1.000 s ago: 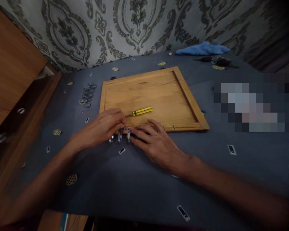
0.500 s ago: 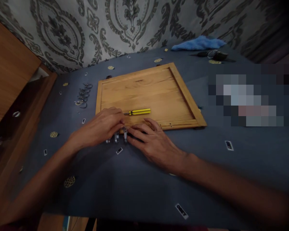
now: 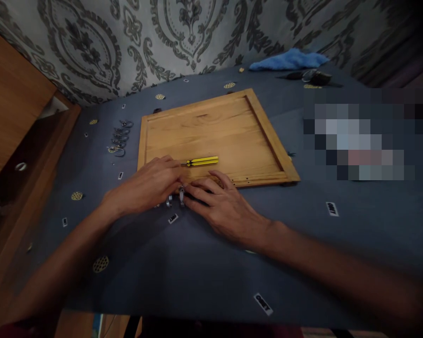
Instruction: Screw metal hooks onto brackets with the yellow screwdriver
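Note:
A wooden board with a raised frame (image 3: 197,136) lies on the blue cloth. Along its near edge stand several metal hooks (image 3: 182,196), jutting out toward me. My left hand (image 3: 150,185) is closed in a pinch above the rightmost of these hooks; whatever lies between the fingertips is too small to make out. From the other side, my right hand (image 3: 229,209) presses its fingertips against that same hook, its other fingers resting over the board's near rail. A screwdriver with a yellow and black handle (image 3: 202,161) lies on the board, its tip hidden behind my left hand.
More metal hooks (image 3: 120,138) lie in a row left of the board. A blue cloth rag (image 3: 291,59) and a dark tool (image 3: 315,77) lie at the back right. A wooden cabinet (image 3: 17,94) borders the left. Something at right is pixelated.
Both hands keep their places at the hook, with only slight finger movement. The whole view has shifted a little, so everything appears slightly higher and further left.

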`<state>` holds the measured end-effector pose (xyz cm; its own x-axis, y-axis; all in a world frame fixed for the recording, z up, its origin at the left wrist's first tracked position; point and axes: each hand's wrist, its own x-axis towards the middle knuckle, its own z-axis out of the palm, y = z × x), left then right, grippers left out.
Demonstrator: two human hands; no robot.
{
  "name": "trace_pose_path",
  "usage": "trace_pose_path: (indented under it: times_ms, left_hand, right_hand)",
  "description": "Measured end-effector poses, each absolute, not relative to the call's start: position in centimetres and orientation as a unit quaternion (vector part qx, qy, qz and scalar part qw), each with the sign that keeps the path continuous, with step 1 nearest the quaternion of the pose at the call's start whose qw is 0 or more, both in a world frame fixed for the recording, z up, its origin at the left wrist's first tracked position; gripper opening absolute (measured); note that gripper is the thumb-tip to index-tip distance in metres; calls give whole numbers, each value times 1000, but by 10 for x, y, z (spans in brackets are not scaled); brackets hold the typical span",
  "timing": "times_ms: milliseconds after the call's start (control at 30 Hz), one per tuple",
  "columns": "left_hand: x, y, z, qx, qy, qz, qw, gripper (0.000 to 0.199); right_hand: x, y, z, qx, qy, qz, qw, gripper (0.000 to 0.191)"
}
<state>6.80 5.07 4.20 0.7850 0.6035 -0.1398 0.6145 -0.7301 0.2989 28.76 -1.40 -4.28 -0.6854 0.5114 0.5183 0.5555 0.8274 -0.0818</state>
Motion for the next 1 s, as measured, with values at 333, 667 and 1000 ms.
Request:
trace_pose_path:
  times_ms: [333, 667, 1000]
  left_hand:
    - [51, 38, 51, 907, 384, 53, 167, 25]
    - [53, 1, 17, 897, 407, 131, 111, 67]
    - [54, 2, 9, 889, 411, 151, 136, 74]
  right_hand:
    - [286, -13, -42, -294, -912, -64, 279, 21]
    - [287, -14, -43, -299, -913, -60, 271, 21]
    - [289, -14, -44, -294, -918, -40, 262, 23]
